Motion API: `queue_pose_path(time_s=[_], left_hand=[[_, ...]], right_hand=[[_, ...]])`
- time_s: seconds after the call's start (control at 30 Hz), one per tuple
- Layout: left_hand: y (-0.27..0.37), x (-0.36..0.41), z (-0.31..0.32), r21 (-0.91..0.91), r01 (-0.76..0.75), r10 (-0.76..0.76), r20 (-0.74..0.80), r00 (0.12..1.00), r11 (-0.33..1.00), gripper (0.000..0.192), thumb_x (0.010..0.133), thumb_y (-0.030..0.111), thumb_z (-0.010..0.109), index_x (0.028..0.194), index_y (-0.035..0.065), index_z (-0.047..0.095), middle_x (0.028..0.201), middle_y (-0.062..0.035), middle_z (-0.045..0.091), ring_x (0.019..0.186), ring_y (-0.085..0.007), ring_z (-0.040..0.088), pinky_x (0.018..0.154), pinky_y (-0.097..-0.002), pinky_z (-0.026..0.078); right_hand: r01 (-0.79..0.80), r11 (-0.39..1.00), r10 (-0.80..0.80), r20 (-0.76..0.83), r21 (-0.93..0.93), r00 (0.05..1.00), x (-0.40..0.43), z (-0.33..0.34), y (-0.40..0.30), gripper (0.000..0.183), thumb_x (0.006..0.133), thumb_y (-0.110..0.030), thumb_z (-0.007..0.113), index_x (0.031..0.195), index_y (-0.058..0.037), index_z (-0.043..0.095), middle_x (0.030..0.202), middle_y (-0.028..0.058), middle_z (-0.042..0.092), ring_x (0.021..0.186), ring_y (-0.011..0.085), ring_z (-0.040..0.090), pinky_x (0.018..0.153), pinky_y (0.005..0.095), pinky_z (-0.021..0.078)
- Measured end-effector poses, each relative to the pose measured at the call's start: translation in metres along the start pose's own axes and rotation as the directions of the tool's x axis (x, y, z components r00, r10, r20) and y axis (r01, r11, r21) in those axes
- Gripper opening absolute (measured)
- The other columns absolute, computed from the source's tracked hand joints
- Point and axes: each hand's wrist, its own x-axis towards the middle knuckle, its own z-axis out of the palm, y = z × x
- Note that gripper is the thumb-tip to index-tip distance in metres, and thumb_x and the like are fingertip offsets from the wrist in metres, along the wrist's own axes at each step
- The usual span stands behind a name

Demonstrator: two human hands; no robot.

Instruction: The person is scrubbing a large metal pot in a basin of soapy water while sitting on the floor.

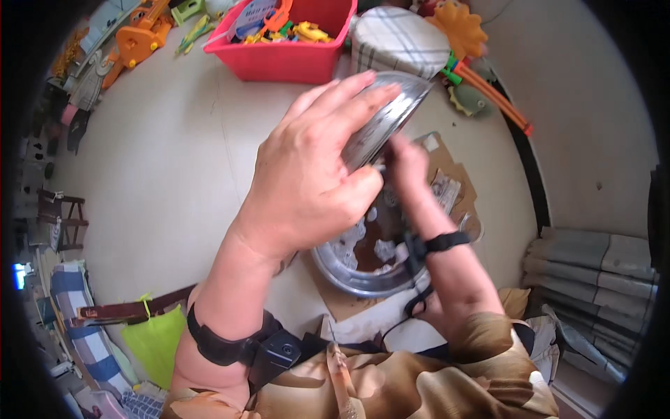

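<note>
My left hand (309,167) is raised in the middle of the view, its fingers and thumb closed round a shiny round metal vessel (387,112), which is tilted on its side. Behind that vessel's lower right edge is my right hand (408,160), blurred; its fingertips are hidden, so I cannot tell whether it holds anything. Below both hands a wide metal basin (361,285) holds brownish water and patches of white foam. The basin stands on a flattened piece of cardboard (335,301) on the floor.
A red plastic bin (285,65) of toys, a stool with a checked cover (400,39) and an orange toy (492,94) are at the far side. Folded grey padding (570,256) lies by the right wall. Crumpled items (447,191) rest on the cardboard beside the basin.
</note>
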Motion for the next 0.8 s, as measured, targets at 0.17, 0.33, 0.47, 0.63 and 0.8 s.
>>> queue_pose_path(time_s=[0.17, 0.33, 0.47, 0.63, 0.8], left_hand=[[-0.018, -0.006, -0.01, 0.002, 0.029, -0.029, -0.018, 0.999, 1.0, 0.065, 0.064, 0.001, 0.049, 0.128, 0.0071, 0.057, 0.135, -0.0157, 0.052, 0.127, -0.0319, 0.046, 0.108, -0.0389, 0.032], [-0.014, 0.002, -0.002, -0.026, 0.021, -0.022, -0.011, 1.0, 0.999, 0.065, 0.064, 0.001, 0.048, 0.128, 0.0053, 0.057, 0.137, -0.0151, 0.051, 0.128, -0.0299, 0.045, 0.109, -0.0378, 0.031], [-0.019, -0.005, -0.012, -0.015, 0.077, -0.077, -0.007, 0.997, 0.997, 0.064, 0.064, 0.0, 0.047, 0.128, 0.0051, 0.058, 0.138, -0.0146, 0.051, 0.128, -0.03, 0.045, 0.109, -0.0379, 0.03], [-0.014, 0.0, -0.004, -0.038, 0.062, -0.063, -0.023, 0.998, 0.997, 0.064, 0.064, -0.001, 0.047, 0.126, 0.0073, 0.059, 0.137, -0.0148, 0.051, 0.127, -0.0304, 0.046, 0.108, -0.0384, 0.032], [-0.01, -0.008, -0.014, -0.046, 0.053, -0.054, -0.011, 0.998, 0.998, 0.066, 0.063, -0.001, 0.047, 0.128, 0.0063, 0.057, 0.137, -0.0152, 0.051, 0.128, -0.0295, 0.046, 0.109, -0.0382, 0.032]], right_hand=[[-0.451, 0.887, 0.422, 0.223, 0.099, 0.879, 0.003, 0.0, -0.035, 0.027, 0.083, 0.001, 0.057, 0.107, -0.0098, 0.065, 0.094, 0.0175, 0.068, 0.087, 0.0329, 0.067, 0.072, 0.0386, 0.0535], [0.112, 0.964, -0.075, 0.159, -0.239, 0.984, -0.017, 0.013, -0.015, 0.023, 0.08, -0.012, 0.065, 0.103, -0.0131, 0.063, 0.092, 0.0152, 0.066, 0.081, 0.038, 0.064, 0.068, 0.0451, 0.0534], [0.046, 0.999, -0.045, 0.07, -0.014, 0.996, 0.007, 0.007, -0.033, 0.024, 0.079, 0.0, 0.061, 0.1, -0.0101, 0.062, 0.081, 0.0176, 0.064, 0.076, 0.0371, 0.063, 0.063, 0.0399, 0.0499], [0.176, 0.968, -0.159, 0.108, -0.181, 0.981, -0.022, 0.016, -0.009, 0.02, 0.08, -0.006, 0.061, 0.098, -0.0122, 0.063, 0.086, 0.0161, 0.067, 0.079, 0.0369, 0.065, 0.069, 0.0441, 0.0529], [-0.098, 0.995, 0.099, 0.075, -0.008, 0.992, 0.006, -0.014, -0.038, 0.03, 0.079, -0.003, 0.065, 0.108, -0.0106, 0.064, 0.091, 0.0147, 0.068, 0.082, 0.0311, 0.067, 0.071, 0.0366, 0.054]])
